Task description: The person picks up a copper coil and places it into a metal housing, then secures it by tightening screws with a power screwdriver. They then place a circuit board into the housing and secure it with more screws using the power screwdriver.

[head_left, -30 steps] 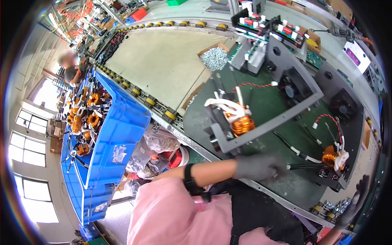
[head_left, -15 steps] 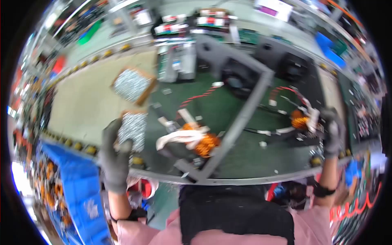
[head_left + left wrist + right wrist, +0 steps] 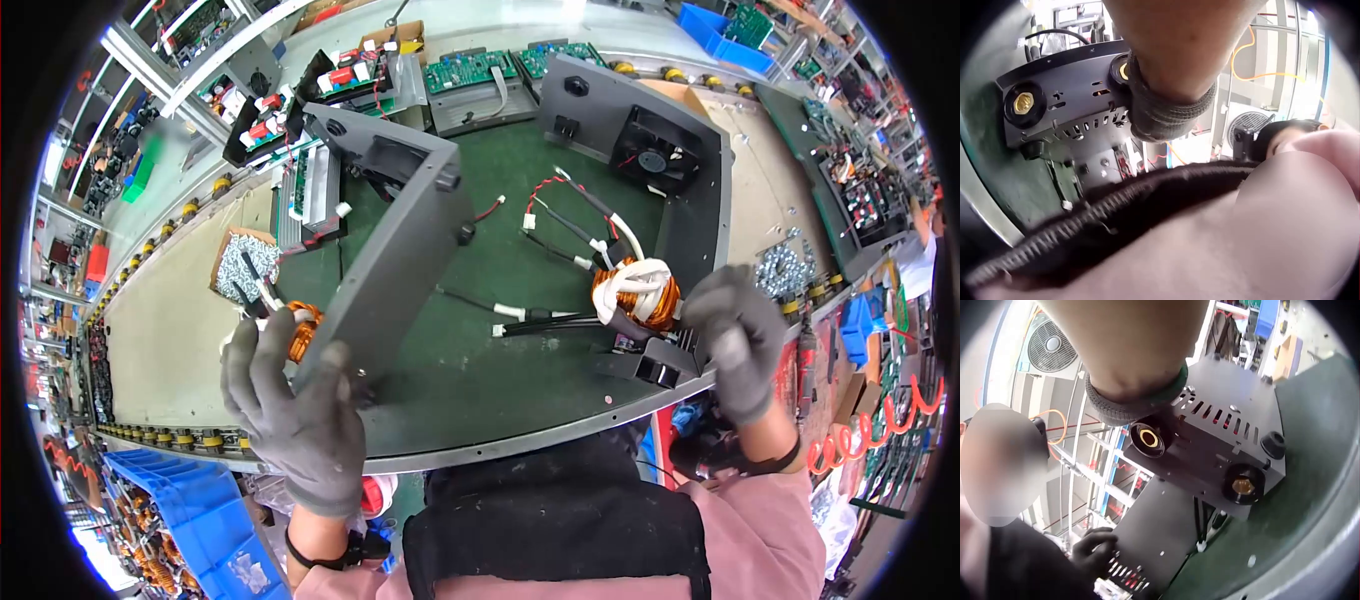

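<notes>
A passage over the dark green flat work surface [image 3: 490, 385] lies between the left grey sheet-metal housing [image 3: 400, 255] and the right grey sheet-metal housing [image 3: 692, 235], and opens toward the near rim. The left housing's upright panel bars sideways entry. From the right, a black-and-white sleeved cable [image 3: 508, 310] projects low into the gap. Silver finned heatsinks with green circuit boards [image 3: 483, 100] bound its far end. The gloved left hand [image 3: 310, 425] occupies the near-left corner.
</notes>
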### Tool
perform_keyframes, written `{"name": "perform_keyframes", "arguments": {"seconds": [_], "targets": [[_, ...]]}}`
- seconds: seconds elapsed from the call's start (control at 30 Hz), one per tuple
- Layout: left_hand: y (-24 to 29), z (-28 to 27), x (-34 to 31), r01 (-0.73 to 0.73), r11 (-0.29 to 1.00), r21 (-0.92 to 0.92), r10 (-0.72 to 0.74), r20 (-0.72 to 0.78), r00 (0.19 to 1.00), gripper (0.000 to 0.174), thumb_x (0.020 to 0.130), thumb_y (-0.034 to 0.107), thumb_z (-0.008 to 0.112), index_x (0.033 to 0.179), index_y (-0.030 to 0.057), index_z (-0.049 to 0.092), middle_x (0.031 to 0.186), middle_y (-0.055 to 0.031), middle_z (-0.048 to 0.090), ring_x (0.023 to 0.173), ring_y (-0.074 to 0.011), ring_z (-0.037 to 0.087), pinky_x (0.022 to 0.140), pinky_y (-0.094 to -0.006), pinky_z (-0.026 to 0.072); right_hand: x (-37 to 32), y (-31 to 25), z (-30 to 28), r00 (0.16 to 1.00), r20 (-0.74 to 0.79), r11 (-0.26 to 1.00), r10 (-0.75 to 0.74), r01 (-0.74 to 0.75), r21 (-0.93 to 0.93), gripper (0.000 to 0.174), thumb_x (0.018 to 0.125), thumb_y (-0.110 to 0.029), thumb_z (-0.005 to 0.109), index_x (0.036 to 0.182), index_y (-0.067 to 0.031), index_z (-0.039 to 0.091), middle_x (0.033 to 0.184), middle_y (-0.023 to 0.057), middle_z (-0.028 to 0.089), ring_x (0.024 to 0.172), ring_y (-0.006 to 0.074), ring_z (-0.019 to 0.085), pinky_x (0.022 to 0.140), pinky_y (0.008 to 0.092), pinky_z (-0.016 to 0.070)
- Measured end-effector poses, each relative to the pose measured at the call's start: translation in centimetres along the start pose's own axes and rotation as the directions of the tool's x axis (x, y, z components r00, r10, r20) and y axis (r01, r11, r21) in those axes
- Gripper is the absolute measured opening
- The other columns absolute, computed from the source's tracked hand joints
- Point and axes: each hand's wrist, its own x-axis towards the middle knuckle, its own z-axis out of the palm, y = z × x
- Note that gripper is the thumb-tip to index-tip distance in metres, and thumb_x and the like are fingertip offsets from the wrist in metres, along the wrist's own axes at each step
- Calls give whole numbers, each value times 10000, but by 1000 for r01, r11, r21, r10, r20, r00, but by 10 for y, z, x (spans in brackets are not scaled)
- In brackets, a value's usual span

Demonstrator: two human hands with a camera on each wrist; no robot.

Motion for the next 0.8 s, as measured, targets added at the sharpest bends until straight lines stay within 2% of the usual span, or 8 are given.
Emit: {"name": "perform_keyframes", "arguments": {"seconds": [0.1, 0.17, 0.33, 0.37, 0.53, 0.67, 0.73, 0.8], "targets": [[25, 1, 4, -19, 887, -460, 66, 87, 994, 154, 847, 151, 592, 955, 81, 678, 1087, -138, 631, 1020, -335, 596, 875, -426, 466, 29, 15, -15, 999, -47, 997, -18, 14, -73, 264, 876, -239, 565, 910, 14, 631, 819, 100, 600, 734, 192, 546, 676, 321, 428], [58, 22, 19, 67, 535, -842, 207, 208, 956, 228, 790, 85, 611, 1006, 93, 683, 1023, -106, 632, 880, -315, 610, 787, -438, 483, 57, 31, -18, 997, -40, 984, -73, 65, -166, 207, 872, -175, 580, 918, 22, 624, 817, 96, 597, 742, 197, 552, 683, 319, 437], [119, 75, 32, 383, -114, -917, 484, 285, 827, 331, 810, 8, 562, 1123, 69, 652, 1093, -129, 647, 991, -343, 611, 892, -386, 480, 100, 74, -18, 959, 112, 922, -261, 283, -265, 188, 833, -174, 658, 925, -11, 637, 840, 105, 622, 743, 227, 588, 703, 325, 446], [117, 76, 38, 399, -72, -914, 541, 301, 785, 332, 817, -51, 500, 1087, 37, 674, 1135, -104, 649, 1156, -290, 554, 1001, -374, 417, 105, 81, -14, 934, 166, 891, -315, 352, -286, 138, 827, -165, 649, 875, -36, 649, 821, 100, 628, 713, 254, 589, 676, 345, 434], [120, 83, 43, 491, -62, -869, 557, 378, 739, 304, 821, -62, 506, 1045, 30, 690, 1138, -143, 637, 1150, -308, 553, 1012, -373, 411, 105, 92, -8, 942, 235, 936, -241, 289, -200, 108, 795, -167, 653, 754, -67, 648, 698, 66, 587, 651, 262, 563, 643, 347, 385], [117, 90, 37, 748, -258, -612, 648, 465, 603, 219, 862, 17, 591, 1063, 20, 678, 1223, -153, 578, 1137, -277, 554, 996, -360, 423, 105, 89, -10, 924, 330, 911, -193, 294, -288, 137, 816, -204, 624, 773, -75, 628, 701, 49, 576, 643, 250, 543, 660, 344, 356], [113, 91, 44, 489, -43, -871, 711, 317, 628, 212, 867, -11, 573, 1052, 12, 674, 1244, -132, 560, 1130, -243, 548, 1004, -348, 415, 107, 89, -11, 912, 382, 911, -149, 277, -306, 167, 842, -228, 586, 809, -67, 618, 730, 41, 589, 676, 243, 549, 693, 346, 355], [111, 81, 44, 671, -17, -741, 702, 469, 536, 327, 864, -17, 581, 1181, 50, 625, 1166, -100, 630, 1102, -259, 600, 970, -322, 453, 108, 88, -12, 898, 419, 893, -136, 295, -341, 151, 838, -217, 595, 808, -71, 617, 729, 38, 584, 679, 240, 554, 688, 342, 359]]}}
